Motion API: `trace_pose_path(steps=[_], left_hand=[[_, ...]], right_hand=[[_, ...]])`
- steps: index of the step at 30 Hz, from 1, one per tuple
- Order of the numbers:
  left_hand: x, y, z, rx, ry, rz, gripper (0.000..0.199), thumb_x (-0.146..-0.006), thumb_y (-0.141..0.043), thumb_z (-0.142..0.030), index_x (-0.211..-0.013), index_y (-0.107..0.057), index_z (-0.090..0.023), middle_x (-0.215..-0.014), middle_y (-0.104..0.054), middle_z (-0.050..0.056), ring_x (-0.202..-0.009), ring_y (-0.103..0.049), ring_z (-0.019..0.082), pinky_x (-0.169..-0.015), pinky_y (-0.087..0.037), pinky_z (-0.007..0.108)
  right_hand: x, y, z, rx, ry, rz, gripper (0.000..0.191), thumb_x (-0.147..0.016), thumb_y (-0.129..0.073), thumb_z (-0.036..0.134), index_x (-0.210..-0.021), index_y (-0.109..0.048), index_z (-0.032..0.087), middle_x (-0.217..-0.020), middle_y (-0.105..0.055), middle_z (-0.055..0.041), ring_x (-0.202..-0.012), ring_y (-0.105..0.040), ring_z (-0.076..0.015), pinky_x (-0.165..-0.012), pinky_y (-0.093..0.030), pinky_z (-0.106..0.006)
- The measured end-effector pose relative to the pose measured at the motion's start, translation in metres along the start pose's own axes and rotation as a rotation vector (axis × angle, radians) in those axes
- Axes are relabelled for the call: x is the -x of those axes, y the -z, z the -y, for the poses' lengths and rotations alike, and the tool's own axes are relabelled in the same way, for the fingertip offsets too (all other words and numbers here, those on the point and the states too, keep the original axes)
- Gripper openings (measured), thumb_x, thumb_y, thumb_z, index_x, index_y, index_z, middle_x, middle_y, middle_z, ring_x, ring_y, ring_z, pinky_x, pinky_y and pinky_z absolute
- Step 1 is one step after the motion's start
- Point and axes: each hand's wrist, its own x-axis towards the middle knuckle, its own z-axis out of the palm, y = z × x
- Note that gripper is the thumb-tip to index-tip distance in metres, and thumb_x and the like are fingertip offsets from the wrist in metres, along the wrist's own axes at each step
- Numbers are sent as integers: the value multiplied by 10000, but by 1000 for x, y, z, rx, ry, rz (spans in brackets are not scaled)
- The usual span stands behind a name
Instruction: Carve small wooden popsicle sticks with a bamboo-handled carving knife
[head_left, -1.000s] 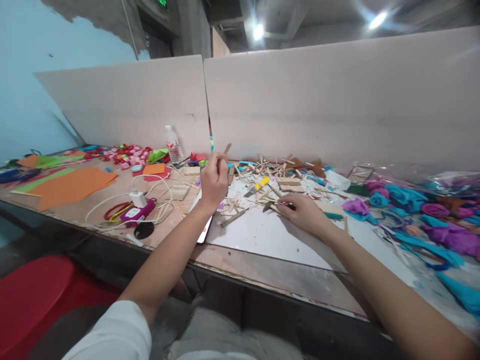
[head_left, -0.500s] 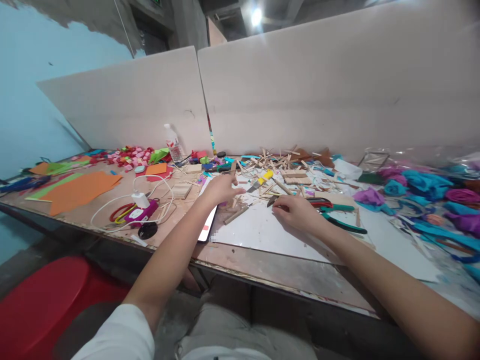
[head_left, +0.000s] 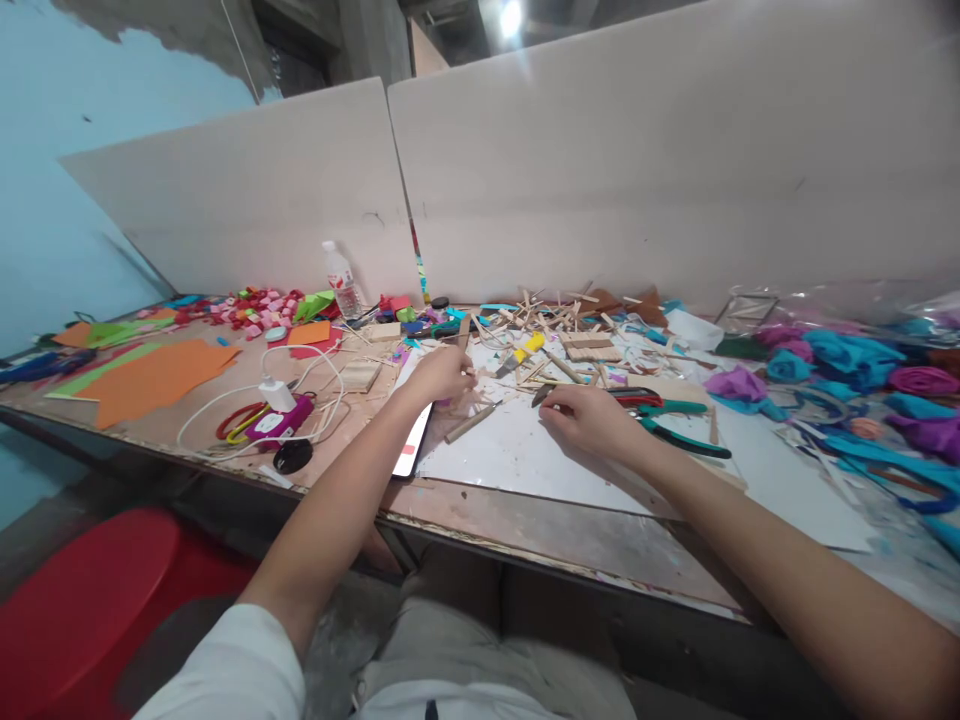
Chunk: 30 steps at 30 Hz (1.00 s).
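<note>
My left hand (head_left: 444, 375) is over the wood scraps beside the phone (head_left: 411, 445), its fingers curled together; whatever they pinch is too small to name. My right hand (head_left: 574, 415) rests on the white board (head_left: 517, 455) with fingers closed. It lies at the tip of the red-and-green pliers (head_left: 686, 407), and what it holds, if anything, is hidden. Between the hands, farther back, lies a yellow utility knife (head_left: 529, 347). A round wooden stick (head_left: 469, 424) lies near my left hand.
Wood sticks (head_left: 559, 315) are heaped at the back. To the left are a purple power socket (head_left: 281, 422) with white cables, orange paper (head_left: 161, 380) and a plastic bottle (head_left: 343, 280). Blue and purple crepe paper (head_left: 847, 365) covers the right. A red stool (head_left: 97, 610) stands at lower left.
The fingers of my left hand, spread before, have curled together near the wood scraps. My right hand stays in about the same place. The view has shifted slightly.
</note>
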Motion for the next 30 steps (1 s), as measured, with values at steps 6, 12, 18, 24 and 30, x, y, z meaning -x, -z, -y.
trace_pose_path(steps=[6, 12, 18, 24, 30], left_hand=[[-3, 14, 11, 19, 59, -156, 423, -1033, -691, -431, -1358, -651, -163, -1362, -672, 108, -1185, -689, 261, -1002, -622, 474], [1, 15, 11, -13, 81, -246, 418, -1040, -683, -423, -1374, -642, -174, -1375, -665, 117, -1192, -686, 252, -1014, -618, 480], [3, -3, -7, -81, -29, -97, 404, -1042, -680, -427, -1358, -651, -177, -1365, -671, 114, -1183, -689, 247, -1009, -619, 470], [3, -31, -29, -161, -27, 36, 414, -1037, -688, -422, -1368, -646, -177, -1373, -666, 116, -1192, -687, 251, -1011, -619, 473], [1, -28, -21, -219, 46, 40, 419, -1033, -695, -419, -1372, -644, -176, -1378, -663, 118, -1199, -685, 254, -1012, -618, 471]], right_hand=[[0, 3, 2, 15, -4, 7, 372, -1029, -666, 439, -1310, -674, 194, -1335, -689, -104, -1139, -697, -228, -982, -621, -456], [-1, 4, 4, 46, 0, 0, 372, -1029, -668, 437, -1309, -674, 193, -1333, -690, -104, -1140, -697, -228, -983, -620, -457], [-2, 10, -2, 109, -51, -12, 372, -1030, -665, 433, -1324, -671, 205, -1382, -672, -112, -1192, -682, -239, -1022, -606, -477], [0, 19, -21, 169, -260, 53, 392, -1025, -673, 437, -1335, -662, 196, -1359, -677, -111, -1159, -692, -235, -987, -619, -463], [2, 21, -21, 164, -261, 83, 394, -1026, -671, 438, -1337, -661, 196, -1362, -676, -111, -1162, -691, -236, -991, -618, -467]])
